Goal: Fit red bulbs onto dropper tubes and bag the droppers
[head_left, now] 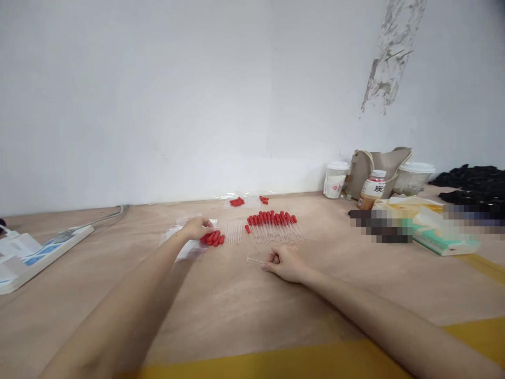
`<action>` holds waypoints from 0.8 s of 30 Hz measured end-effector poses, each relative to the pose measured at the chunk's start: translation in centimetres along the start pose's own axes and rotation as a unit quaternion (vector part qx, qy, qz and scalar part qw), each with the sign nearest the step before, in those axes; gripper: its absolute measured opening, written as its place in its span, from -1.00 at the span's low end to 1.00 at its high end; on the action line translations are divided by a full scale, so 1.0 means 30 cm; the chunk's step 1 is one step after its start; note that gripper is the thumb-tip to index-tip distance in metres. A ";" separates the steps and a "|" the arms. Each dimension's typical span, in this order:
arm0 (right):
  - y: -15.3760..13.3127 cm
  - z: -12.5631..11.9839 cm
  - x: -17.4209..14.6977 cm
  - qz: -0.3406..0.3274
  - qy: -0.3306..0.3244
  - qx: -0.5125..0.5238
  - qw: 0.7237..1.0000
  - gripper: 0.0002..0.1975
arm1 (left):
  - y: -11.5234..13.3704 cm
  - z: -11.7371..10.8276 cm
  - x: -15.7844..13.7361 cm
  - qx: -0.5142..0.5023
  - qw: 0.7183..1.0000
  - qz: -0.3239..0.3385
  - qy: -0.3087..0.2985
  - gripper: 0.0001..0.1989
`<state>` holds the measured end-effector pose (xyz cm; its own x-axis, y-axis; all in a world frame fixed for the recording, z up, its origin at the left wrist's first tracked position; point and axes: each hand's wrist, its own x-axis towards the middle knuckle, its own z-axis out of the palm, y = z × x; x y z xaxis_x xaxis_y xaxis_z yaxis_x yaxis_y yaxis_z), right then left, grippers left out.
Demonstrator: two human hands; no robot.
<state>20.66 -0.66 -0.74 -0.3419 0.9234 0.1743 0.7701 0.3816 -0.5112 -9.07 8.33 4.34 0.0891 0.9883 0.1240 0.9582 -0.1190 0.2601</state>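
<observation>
My left hand [197,227] is over the near edge of a small pile of red rubber bulbs [213,239], its fingers drawn together. Whether a bulb is between the fingertips is too small to tell. A clear plastic bag [191,249] lies under that wrist. My right hand [287,263] pinches a thin clear glass dropper tube [255,260], its free end pointing left. Between the pile and the finished row lie several bare glass tubes [235,232]. Farther right, droppers with red bulbs [272,218] lie side by side, bulbs toward the wall.
Bags with more red bulbs [237,201] lie by the wall. A power strip [47,258] is at left. At right stand a lidded cup [336,180], a bottle [371,189], a grey bag [384,160] and a tissue pack [445,234]. Yellow tape [252,363] crosses the front.
</observation>
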 end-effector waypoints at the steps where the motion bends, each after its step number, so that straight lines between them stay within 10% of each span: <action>1: -0.001 -0.002 -0.002 -0.004 -0.002 -0.008 1.000 -0.80 | 0.003 0.006 0.012 -0.001 1.000 -0.005 -0.012 -0.80; 12: 0.003 -0.017 0.013 -0.033 0.033 -0.079 0.996 -0.78 | 0.030 0.022 0.043 -0.020 0.997 -0.043 -0.052 -0.80; 24: 0.086 -0.060 0.111 -0.051 -0.003 -0.051 0.997 -0.77 | 0.063 0.001 -0.038 -0.234 0.963 0.002 0.135 -0.60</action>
<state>22.48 3.47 0.05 -0.4240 0.8797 0.2153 0.7823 0.4755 -0.4024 -7.35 6.98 4.66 -0.0423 0.9341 0.3544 0.7245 -0.2156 0.6547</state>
